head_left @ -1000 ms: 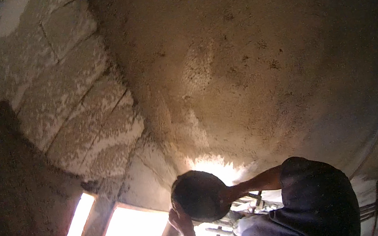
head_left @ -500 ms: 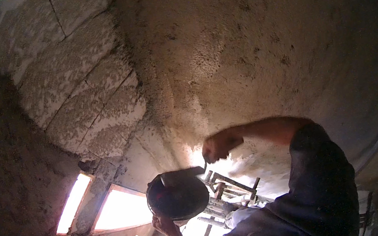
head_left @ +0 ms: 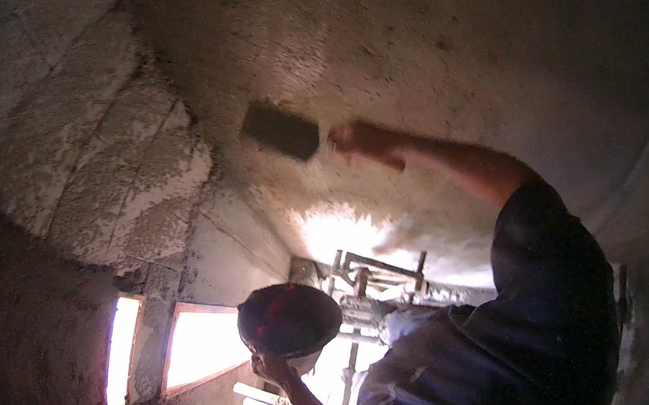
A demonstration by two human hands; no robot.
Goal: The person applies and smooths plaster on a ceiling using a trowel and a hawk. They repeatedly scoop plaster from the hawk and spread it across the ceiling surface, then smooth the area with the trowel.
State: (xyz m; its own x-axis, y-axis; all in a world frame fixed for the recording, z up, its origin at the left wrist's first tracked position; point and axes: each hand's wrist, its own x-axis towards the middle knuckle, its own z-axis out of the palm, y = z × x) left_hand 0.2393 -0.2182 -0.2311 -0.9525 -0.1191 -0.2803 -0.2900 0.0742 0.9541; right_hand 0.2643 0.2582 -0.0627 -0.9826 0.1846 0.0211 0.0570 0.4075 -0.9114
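Brown plaster (head_left: 504, 44) spreads across the right of the scene, and before it the person's right grip (head_left: 364, 142) is closed on a dark, rectangular trowel (head_left: 281, 130); whether the trowel touches the plaster cannot be told. Nearer and to the left, the left grip (head_left: 273, 370) clasps a dark round bowl (head_left: 290, 321) from its near side. Far left, bare blocks (head_left: 91, 138) adjoin bright window openings (head_left: 202, 343).

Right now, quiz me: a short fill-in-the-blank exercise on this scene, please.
The left hand holds a dark bowl whose rim is ____ (round or square).
In the picture, the right hand with its trowel sits ____ than the bowl (higher or lower).
The narrow window lies to the picture's ____ of the wide window.

Missing words: round; higher; left.
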